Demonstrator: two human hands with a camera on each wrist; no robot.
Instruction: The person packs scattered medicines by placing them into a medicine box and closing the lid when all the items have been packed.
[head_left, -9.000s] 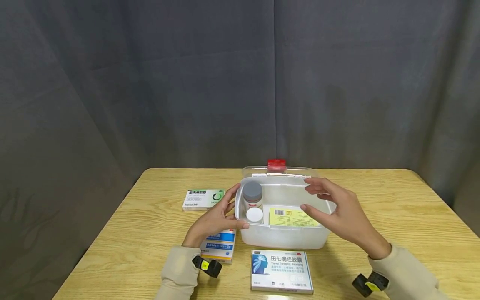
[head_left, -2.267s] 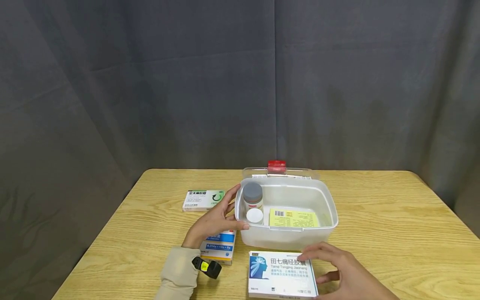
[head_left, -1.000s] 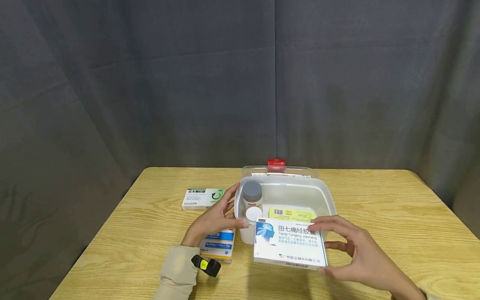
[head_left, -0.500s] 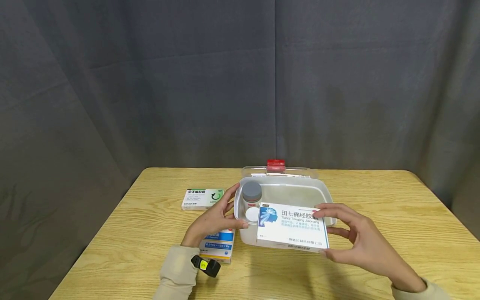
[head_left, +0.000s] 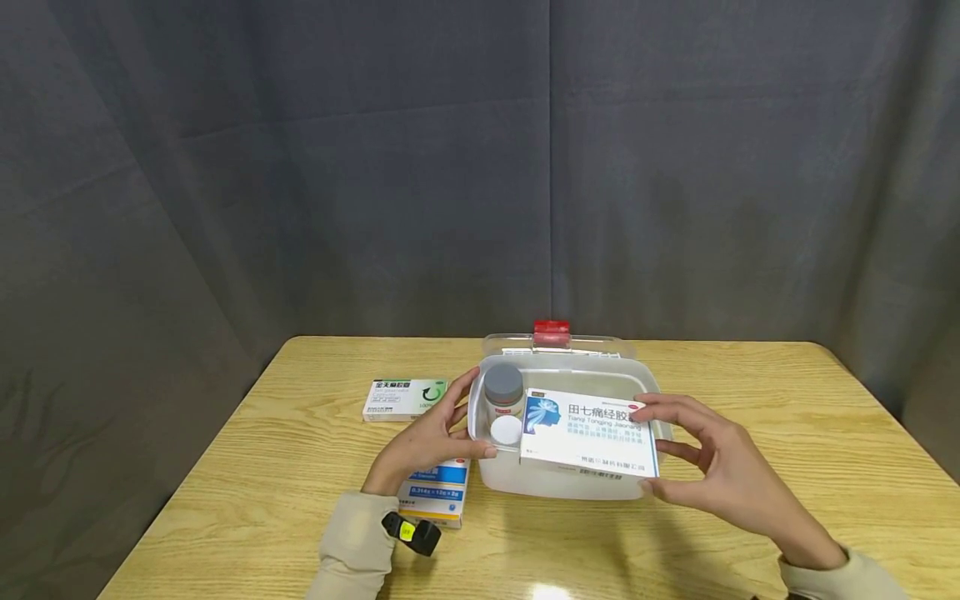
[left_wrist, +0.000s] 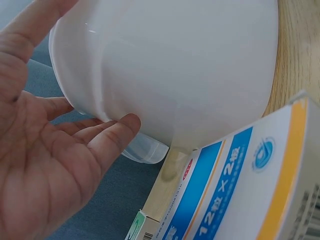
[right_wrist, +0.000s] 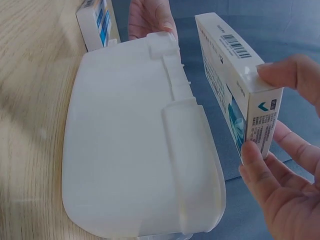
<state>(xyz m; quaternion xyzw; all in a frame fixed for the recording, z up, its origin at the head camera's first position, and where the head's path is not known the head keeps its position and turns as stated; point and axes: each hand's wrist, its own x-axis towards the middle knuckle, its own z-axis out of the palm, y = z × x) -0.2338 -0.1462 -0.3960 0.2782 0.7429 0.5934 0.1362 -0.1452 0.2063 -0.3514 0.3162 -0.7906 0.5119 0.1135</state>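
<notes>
A translucent white plastic storage box (head_left: 501, 473) stands uncovered on the table. My left hand (head_left: 426, 443) grips its left end, thumb at the front rim and fingers along the side wall. My right hand (head_left: 723, 468) pinches the right end of a white medicine box (head_left: 585, 446) with a blue head picture, between thumb and fingers. That medicine box is held tilted above the storage box's front rim, apart from its wall in the right wrist view (right_wrist: 227, 65). Inside, at the left, stand a grey-capped bottle (head_left: 504, 390) and a white-capped bottle (head_left: 506, 431).
A blue-and-white medicine box (head_left: 435, 492) lies beneath my left wrist. Behind it lies a green-and-white medicine box (head_left: 403, 400). The clear lid (head_left: 596, 344) with a red latch (head_left: 552, 331) is behind the storage box. A dark curtain (head_left: 420, 167) hangs behind the table (head_left: 765, 417).
My right hand has taken the white medicine box from the table and raised it forward over the storage box, covering the yellow box inside. My left hand stays on the storage box.
</notes>
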